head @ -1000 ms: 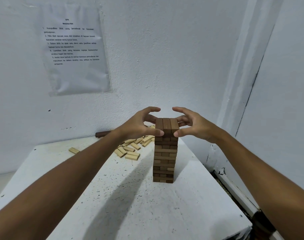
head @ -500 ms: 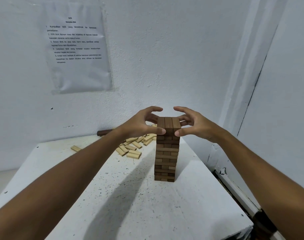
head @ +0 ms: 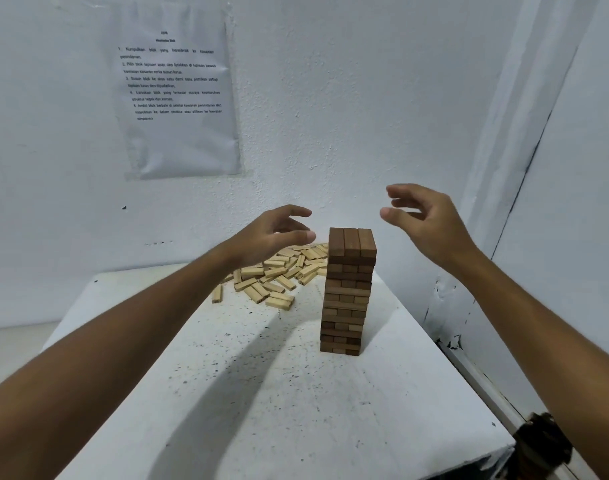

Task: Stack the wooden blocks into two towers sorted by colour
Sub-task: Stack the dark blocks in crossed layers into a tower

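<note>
Light blocks [head: 278,273] lie heaped behind the dark tower [head: 348,292].

— What's behind the action?
— A white table [head: 296,393], its top speckled with dark flecks, pushed into the corner of a white wall [head: 365,98].
— Anything on that wall?
— A printed sheet [head: 178,98] in a plastic sleeve, upper left, with numbered lines of text. Scuffed paint near the skirting [head: 469,368] on the right.
</note>
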Demonstrator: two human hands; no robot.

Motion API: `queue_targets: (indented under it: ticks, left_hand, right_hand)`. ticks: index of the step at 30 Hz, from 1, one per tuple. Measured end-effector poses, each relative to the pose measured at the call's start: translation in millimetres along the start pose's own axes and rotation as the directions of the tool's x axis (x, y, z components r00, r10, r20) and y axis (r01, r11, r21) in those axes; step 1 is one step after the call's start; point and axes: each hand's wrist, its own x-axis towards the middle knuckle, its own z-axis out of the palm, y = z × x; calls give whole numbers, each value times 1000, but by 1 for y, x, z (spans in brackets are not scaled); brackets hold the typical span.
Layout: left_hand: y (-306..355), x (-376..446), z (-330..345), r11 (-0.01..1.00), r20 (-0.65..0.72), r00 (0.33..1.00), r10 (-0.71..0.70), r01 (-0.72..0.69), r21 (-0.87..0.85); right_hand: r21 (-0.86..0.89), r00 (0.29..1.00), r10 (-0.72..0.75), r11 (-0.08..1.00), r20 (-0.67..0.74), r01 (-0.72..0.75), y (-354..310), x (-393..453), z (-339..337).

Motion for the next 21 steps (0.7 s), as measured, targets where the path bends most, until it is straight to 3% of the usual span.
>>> queue_targets:
  ticks: [6, 13, 21]
  left_hand:
    - [-10, -33, -34, 986, -95, 995, -27, 42, 160]
    - [-41, -83, -72, 958, -212, 972, -100, 152, 244]
    - [-96, -129, -73, 921, -271, 930, -250, 315, 230]
  right_hand:
    - [-67, 994, -106, 992, 16, 107, -39, 9, 13]
    - [75, 970, -182, 982, 159, 172, -84, -1, 76]
    - [65, 924, -55, 997, 378, 32, -69, -15, 175]
